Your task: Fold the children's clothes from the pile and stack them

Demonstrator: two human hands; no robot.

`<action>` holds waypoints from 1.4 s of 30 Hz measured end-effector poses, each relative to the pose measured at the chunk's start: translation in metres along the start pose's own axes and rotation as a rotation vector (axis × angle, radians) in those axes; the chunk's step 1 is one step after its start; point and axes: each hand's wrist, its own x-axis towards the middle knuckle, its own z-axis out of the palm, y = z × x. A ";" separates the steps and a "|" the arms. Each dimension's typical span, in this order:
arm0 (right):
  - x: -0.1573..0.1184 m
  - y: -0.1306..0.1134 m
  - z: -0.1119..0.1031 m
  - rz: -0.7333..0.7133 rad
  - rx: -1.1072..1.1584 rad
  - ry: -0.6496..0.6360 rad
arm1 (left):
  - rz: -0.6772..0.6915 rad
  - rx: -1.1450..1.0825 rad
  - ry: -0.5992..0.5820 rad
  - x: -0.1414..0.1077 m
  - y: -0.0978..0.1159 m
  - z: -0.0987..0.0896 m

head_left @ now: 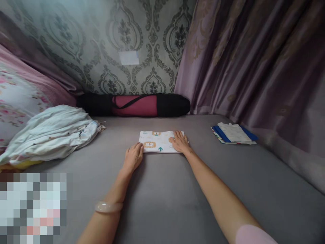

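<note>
A white folded cloth [165, 145] printed with orange lion faces and green shapes lies flat on the grey bed sheet. My right hand [180, 141] rests palm down on its right end, fingers stretched out and slightly apart. At the cloth's left edge is my left hand [133, 156], its fingers curled together against the border; the thumb side faces the cloth. A pale bangle [108, 207] circles my left forearm.
On the right sits a small stack of folded cloths [233, 133], blue and white. A heap of pale crumpled fabric [56, 132] lies at left, beside a floral pillow [17, 95]. A black and red long bag [134, 105] lies along the patterned wall. Purple curtains [243, 61] hang at right.
</note>
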 end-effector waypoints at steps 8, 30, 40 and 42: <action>-0.001 -0.031 -0.016 -0.098 0.023 0.100 | 0.036 -0.047 0.174 0.002 -0.012 0.006; 0.016 -0.097 0.006 -0.221 0.045 0.003 | 0.025 -0.230 0.232 0.006 -0.020 0.011; 0.017 -0.105 0.027 -0.181 0.018 0.025 | -0.078 -0.161 0.188 0.008 -0.019 0.006; 0.018 -0.108 0.020 -0.177 0.023 0.001 | -0.105 -0.152 0.188 0.008 -0.018 0.004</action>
